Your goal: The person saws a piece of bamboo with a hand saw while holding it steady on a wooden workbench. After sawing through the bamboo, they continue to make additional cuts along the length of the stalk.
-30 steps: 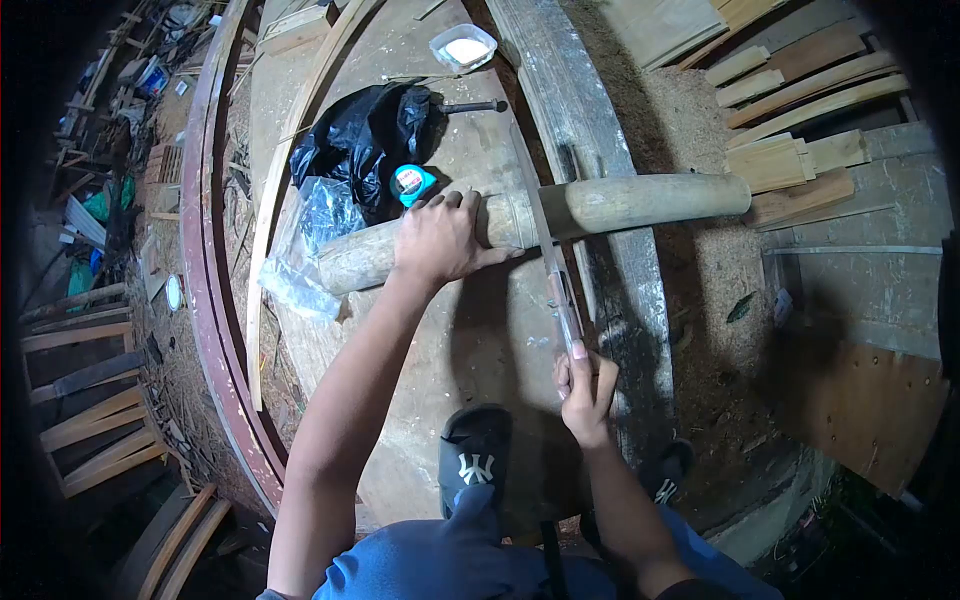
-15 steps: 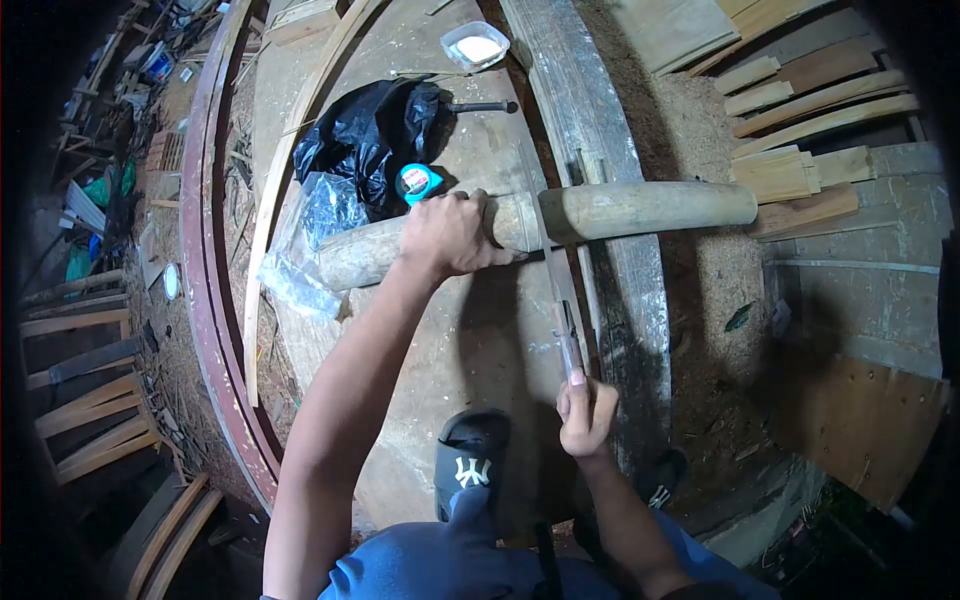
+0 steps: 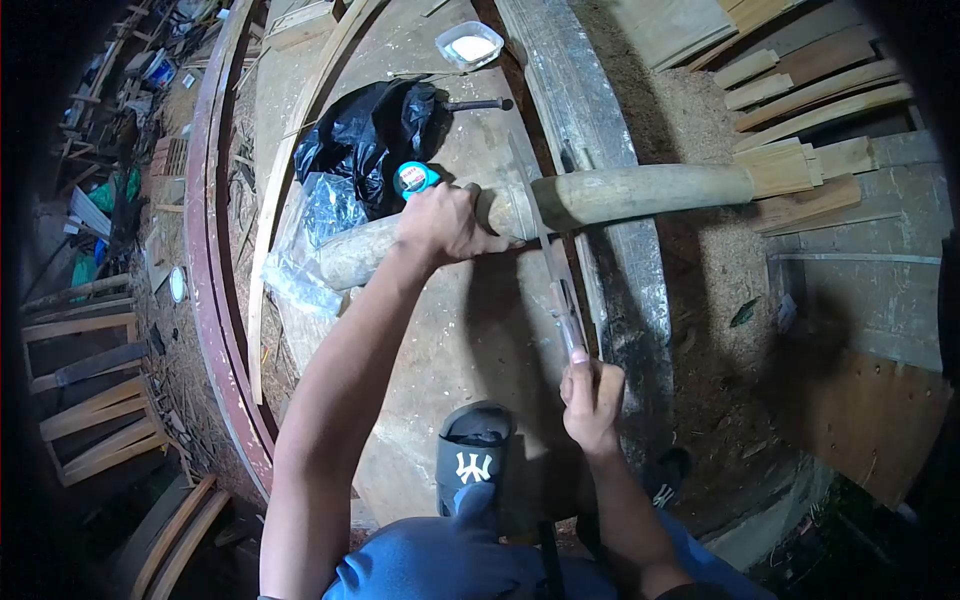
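Note:
A thick bamboo pole [image 3: 650, 195] lies crosswise, its right part resting over a weathered wooden beam [image 3: 640, 290]. My left hand [image 3: 440, 228] presses down on the pole with its fingers wrapped round it, just left of a node. In my right hand [image 3: 593, 400] is the handle of a handsaw [image 3: 551, 255], thumb stretched along it. The blade crosses the pole right beside the node, close to my left thumb. Just above my left hand sits a teal tape measure [image 3: 414, 179]. Clear plastic wrap [image 3: 305, 285] touches the pole's left end.
A black plastic bag [image 3: 365, 140] lies beyond the pole, with a dark metal rod [image 3: 478, 104] sticking out. Farther off stands a clear tub [image 3: 470, 46] of white stuff. Cut wood pieces [image 3: 790, 170] are at the right, and a long maroon beam [image 3: 212, 250] runs along the left. My sandalled foot [image 3: 475, 460] is below.
My right hand has pushed the saw slightly forward, away from my body. My left hand keeps its hold on the pole, and the whole view has shifted a little.

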Available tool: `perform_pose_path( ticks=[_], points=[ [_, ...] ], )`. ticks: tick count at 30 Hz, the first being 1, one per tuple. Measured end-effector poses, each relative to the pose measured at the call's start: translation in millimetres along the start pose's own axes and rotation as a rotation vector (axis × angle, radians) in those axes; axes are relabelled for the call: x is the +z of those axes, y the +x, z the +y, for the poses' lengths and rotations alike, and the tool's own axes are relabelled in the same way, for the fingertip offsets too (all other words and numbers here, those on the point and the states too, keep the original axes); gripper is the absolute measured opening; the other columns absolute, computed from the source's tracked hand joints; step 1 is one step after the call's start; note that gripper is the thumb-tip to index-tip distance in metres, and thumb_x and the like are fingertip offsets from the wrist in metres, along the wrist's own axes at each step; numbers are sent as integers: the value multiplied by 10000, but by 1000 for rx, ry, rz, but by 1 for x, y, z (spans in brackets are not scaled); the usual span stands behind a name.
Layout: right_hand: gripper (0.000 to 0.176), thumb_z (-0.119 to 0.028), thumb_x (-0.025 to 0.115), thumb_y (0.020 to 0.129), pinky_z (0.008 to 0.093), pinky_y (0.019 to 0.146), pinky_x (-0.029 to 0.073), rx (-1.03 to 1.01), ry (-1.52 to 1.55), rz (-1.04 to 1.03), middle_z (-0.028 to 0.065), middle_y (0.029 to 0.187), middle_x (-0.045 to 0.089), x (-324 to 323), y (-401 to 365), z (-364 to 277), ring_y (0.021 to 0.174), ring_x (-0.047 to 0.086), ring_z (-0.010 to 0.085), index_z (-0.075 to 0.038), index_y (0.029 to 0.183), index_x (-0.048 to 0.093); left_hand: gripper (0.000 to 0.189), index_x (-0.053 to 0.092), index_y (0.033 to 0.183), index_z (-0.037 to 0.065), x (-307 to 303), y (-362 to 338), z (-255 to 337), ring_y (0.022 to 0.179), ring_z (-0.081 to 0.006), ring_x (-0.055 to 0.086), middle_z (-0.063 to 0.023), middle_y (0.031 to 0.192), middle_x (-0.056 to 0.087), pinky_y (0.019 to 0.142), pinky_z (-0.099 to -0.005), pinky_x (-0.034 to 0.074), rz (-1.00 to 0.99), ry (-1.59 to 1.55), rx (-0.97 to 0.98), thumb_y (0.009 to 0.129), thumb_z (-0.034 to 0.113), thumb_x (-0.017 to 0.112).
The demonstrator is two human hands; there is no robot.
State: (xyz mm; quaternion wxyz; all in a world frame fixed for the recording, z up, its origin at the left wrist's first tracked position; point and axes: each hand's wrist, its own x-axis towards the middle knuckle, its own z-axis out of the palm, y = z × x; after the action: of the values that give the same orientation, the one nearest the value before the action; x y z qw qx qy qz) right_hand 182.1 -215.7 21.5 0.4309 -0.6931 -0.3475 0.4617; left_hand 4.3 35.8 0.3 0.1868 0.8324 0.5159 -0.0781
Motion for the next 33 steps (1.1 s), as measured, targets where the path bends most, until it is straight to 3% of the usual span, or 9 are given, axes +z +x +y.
perform_pose_path(
  ticks=[4, 9, 10, 13, 19, 25, 29, 31, 33],
  points=[
    [587, -321, 510, 1086, 308, 460, 287, -45, 32, 64, -16, 492, 430, 14, 42, -1, 446, 432, 105, -72, 561, 429, 850, 703, 1098, 39, 11, -8, 2, 895, -387, 732, -216, 930, 734, 790, -486, 581, 137, 3, 40, 686, 779, 769],
    [608, -357, 532, 1077, 328, 461, 294, -225, -148, 39, -19, 502, 458, 10, 24, 3, 453, 443, 109, -69, 547, 452, 860, 707, 1068, 36, 2, -5, 2, 919, -381, 732, -220, 948, 737, 801, -492, 581, 58, -2, 12, 676, 800, 761],
    [603, -366, 532, 1079, 308, 452, 276, -97, -29, 134, -34, 504, 443, 9, 3, 24, 455, 436, 88, -80, 555, 450, 868, 707, 1059, 34, 5, -3, 1, 924, -380, 733, -223, 958, 738, 804, -495, 581, 65, 15, 9, 669, 806, 761],
    [595, -397, 544, 1078, 276, 442, 248, -16, 68, 17, -57, 509, 414, -5, -8, 8, 447, 404, 59, -97, 575, 442, 868, 706, 1058, 37, -3, -11, 10, 925, -379, 731, -223, 961, 738, 807, -492, 582, 40, 12, -28, 667, 810, 759],
    [618, -357, 508, 1088, 336, 458, 293, -257, -167, 66, 0, 483, 448, 34, 68, -19, 433, 423, 127, -56, 550, 464, 818, 712, 1052, 52, 5, -8, 3, 924, -384, 728, -203, 954, 739, 803, -486, 578, 102, -1, 6, 676, 776, 769],
    [568, -301, 522, 1077, 323, 457, 286, -68, -40, -20, 6, 504, 438, -5, -13, -2, 441, 429, 114, -51, 572, 457, 880, 741, 1012, 23, 3, -13, 4, 898, -378, 746, -219, 961, 753, 804, -454, 600, 97, -50, 16, 675, 836, 719],
    [576, -317, 491, 1082, 317, 455, 284, -8, -71, 17, -1, 510, 448, 7, 7, 8, 437, 421, 114, -63, 567, 442, 863, 725, 1046, 18, -5, -6, 3, 947, -393, 723, -220, 982, 733, 834, -485, 578, 46, -65, -32, 688, 803, 748],
    [573, -317, 512, 1075, 311, 448, 283, -63, 119, 176, -2, 509, 452, 15, 20, 22, 438, 426, 111, -73, 562, 435, 851, 723, 1042, 15, -2, -6, 3, 942, -394, 722, -222, 977, 731, 830, -490, 576, 84, -62, -44, 703, 796, 744],
    [583, -350, 537, 1076, 290, 441, 277, 38, 164, 11, -15, 506, 446, 1, 28, -14, 439, 418, 92, -82, 566, 448, 834, 715, 1023, 12, -2, -8, 6, 932, -395, 722, -225, 970, 730, 820, -490, 576, 93, -43, -27, 710, 785, 746]
  ],
)
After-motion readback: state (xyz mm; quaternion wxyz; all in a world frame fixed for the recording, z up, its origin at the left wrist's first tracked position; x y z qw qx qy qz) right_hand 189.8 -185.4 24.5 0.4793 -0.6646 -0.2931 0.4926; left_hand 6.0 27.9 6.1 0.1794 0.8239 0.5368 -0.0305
